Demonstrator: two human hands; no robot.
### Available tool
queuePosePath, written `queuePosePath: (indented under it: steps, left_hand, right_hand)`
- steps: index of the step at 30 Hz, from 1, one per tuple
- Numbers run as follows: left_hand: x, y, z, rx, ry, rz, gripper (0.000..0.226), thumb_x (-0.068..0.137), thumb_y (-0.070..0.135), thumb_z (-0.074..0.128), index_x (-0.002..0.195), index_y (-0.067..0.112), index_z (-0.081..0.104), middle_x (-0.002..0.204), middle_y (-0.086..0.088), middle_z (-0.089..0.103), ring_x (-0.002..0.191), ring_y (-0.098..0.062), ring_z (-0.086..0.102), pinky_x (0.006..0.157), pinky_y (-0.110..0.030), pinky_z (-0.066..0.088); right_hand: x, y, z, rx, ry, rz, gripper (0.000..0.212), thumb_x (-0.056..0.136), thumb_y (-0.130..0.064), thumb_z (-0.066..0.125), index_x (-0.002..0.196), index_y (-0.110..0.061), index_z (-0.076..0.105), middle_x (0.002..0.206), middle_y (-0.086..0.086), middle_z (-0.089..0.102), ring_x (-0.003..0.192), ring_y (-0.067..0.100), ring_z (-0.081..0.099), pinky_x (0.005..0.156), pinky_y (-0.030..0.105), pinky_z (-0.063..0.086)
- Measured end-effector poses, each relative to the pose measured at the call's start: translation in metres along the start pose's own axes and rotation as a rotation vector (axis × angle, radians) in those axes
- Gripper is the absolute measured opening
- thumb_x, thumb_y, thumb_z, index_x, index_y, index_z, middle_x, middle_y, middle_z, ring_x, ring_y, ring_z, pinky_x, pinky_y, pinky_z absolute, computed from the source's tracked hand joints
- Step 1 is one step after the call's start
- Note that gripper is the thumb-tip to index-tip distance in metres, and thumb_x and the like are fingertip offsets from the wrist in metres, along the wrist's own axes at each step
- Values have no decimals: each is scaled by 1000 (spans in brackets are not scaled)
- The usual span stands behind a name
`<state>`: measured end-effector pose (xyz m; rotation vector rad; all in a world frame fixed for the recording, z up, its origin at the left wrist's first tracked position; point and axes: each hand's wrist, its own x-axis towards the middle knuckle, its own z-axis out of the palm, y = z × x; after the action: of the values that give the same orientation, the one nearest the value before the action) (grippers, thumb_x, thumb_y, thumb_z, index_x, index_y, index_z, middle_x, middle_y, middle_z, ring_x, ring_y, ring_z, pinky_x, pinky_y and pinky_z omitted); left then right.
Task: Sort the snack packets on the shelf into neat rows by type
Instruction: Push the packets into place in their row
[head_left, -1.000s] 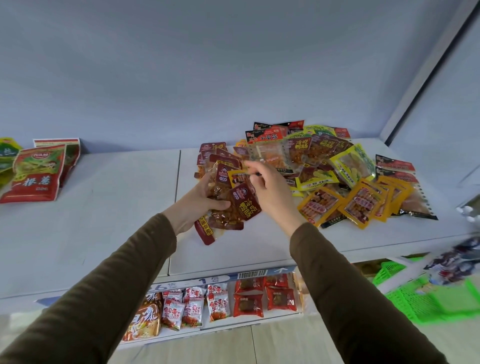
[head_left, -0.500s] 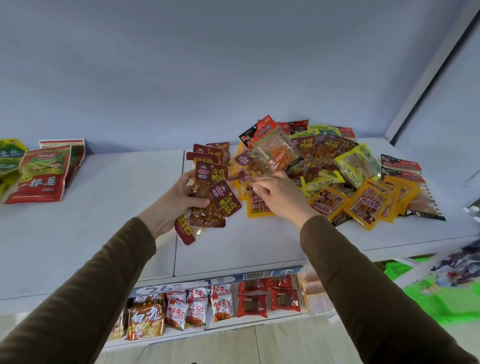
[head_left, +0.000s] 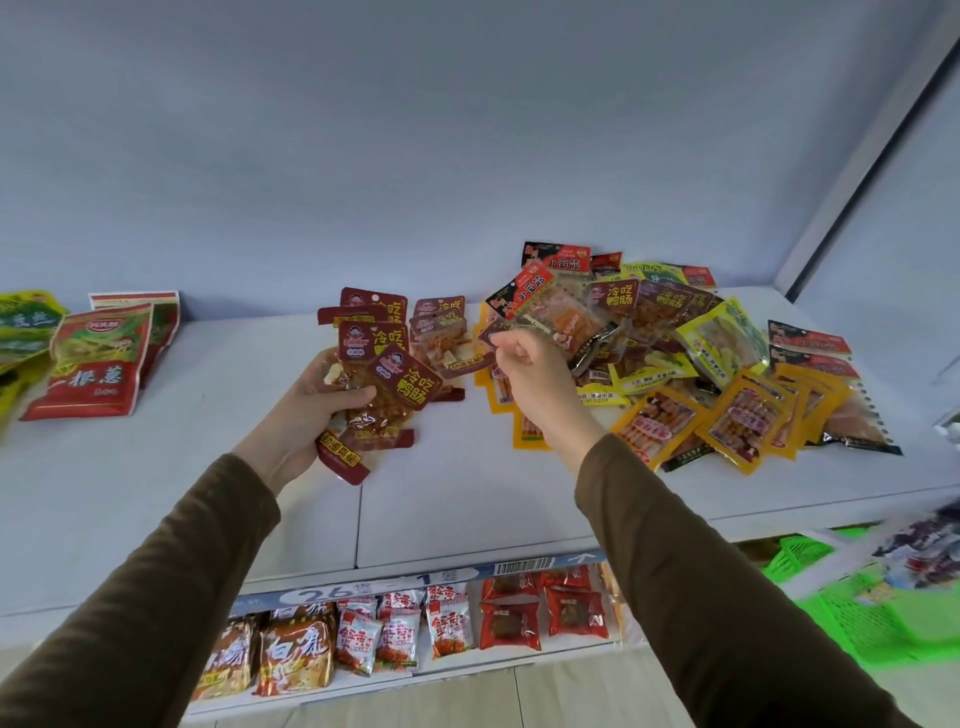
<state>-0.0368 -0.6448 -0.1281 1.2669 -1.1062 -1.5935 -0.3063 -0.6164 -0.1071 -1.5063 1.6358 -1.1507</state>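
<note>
1. Dark red snack packets (head_left: 387, 364): a fanned bunch, gripped in the left hand (head_left: 311, 402), raised just above the white shelf (head_left: 467, 499), left of centre.
2. Second small group of dark red packets (head_left: 441, 332): on the shelf between the two hands, touching the held bunch.
3. Right hand (head_left: 524, 366): fingers curled, pinching the corner of one dark red packet (head_left: 491, 335) at the left edge of the mixed pile.
4. Mixed pile (head_left: 675, 358): unsorted, on the right half of the shelf; red-and-black topped clear packets (head_left: 550, 306) at the back, yellow packets (head_left: 748, 421) toward the front right.
5. Green-and-red pouches (head_left: 98, 358): far left of the shelf, well apart from both hands.
6. Lower shelf (head_left: 415, 670): small packets in rows beneath a price strip (head_left: 415, 579).
7. Green plastic basket (head_left: 872, 613): lower right, beside the shelving.
</note>
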Motion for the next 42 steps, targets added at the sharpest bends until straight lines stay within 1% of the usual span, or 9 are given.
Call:
queuePosePath:
  steps: [7, 17, 25, 28, 31, 34, 37, 40, 42]
  left_hand:
    - [15, 8, 14, -30, 33, -14, 51, 89, 9, 75, 133, 25, 55, 122, -8, 73, 106, -32, 73, 93, -51, 58]
    - [53, 14, 51, 212, 129, 32, 53, 82, 20, 84, 127, 17, 56, 123, -8, 70, 103, -29, 72, 92, -52, 59]
    - [52, 10, 54, 275, 159, 113, 59, 85, 22, 82, 133, 25, 47, 126, -2, 65, 106, -28, 69, 95, -52, 58]
    - [49, 4, 56, 148, 134, 139, 52, 88, 17, 79, 129, 28, 48, 128, -2, 65, 104, -29, 71, 91, -54, 59]
    - [43, 2, 62, -75, 59, 144, 54, 87, 1, 76, 130, 23, 50, 125, -8, 67, 101, -32, 74, 88, -56, 60]
    - [39, 1, 69, -210, -46, 164, 59, 86, -6, 73, 137, 12, 50, 128, -19, 67, 112, -40, 69, 94, -61, 55]
    - [33, 5, 77, -299, -116, 169, 45, 97, 11, 66, 140, 7, 52, 133, -20, 65, 120, -39, 64, 100, -58, 52]
    - [29, 9, 84, -298, -74, 151, 39, 107, 33, 51, 137, 9, 53, 131, -15, 67, 122, -35, 64, 102, -52, 53]
    - [30, 8, 84, -285, -25, 154, 29, 107, 28, 52, 128, 9, 55, 127, -16, 69, 119, -38, 65, 99, -53, 55]
  right_hand:
    - [47, -29, 27, -68, -146, 114, 46, 108, -12, 35, 153, -8, 40, 157, 7, 43, 139, 22, 46, 104, 29, 39]
    - [77, -45, 38, 75, -230, 343, 65, 110, -48, 23, 160, -7, 19, 167, 9, 22, 150, 28, 28, 117, 42, 28]
    - [82, -35, 32, 119, -162, 323, 54, 106, -34, 48, 153, -10, 35, 153, 6, 43, 136, 25, 45, 96, 34, 37]
    - [71, -27, 30, 65, -150, 241, 44, 99, -41, 59, 135, -16, 49, 138, -1, 56, 116, 16, 58, 95, 35, 46]
    - [57, -16, 31, -39, -87, 67, 64, 89, -43, 74, 141, -16, 48, 122, -10, 54, 112, 9, 52, 97, 32, 45]
    - [44, -10, 31, 181, -88, 124, 54, 86, -32, 81, 129, -20, 51, 107, -18, 57, 101, 2, 58, 83, 21, 48]
    - [42, -3, 34, 499, -91, 273, 50, 83, -27, 84, 124, -12, 60, 113, 3, 73, 105, 21, 71, 79, 31, 59]
    - [37, 0, 31, 564, -28, 261, 36, 85, -20, 81, 116, -9, 66, 106, 8, 76, 93, 20, 74, 62, 27, 57]
    - [35, -1, 29, 581, 7, 263, 31, 86, -17, 80, 112, -8, 68, 103, 8, 77, 90, 21, 75, 67, 31, 60]
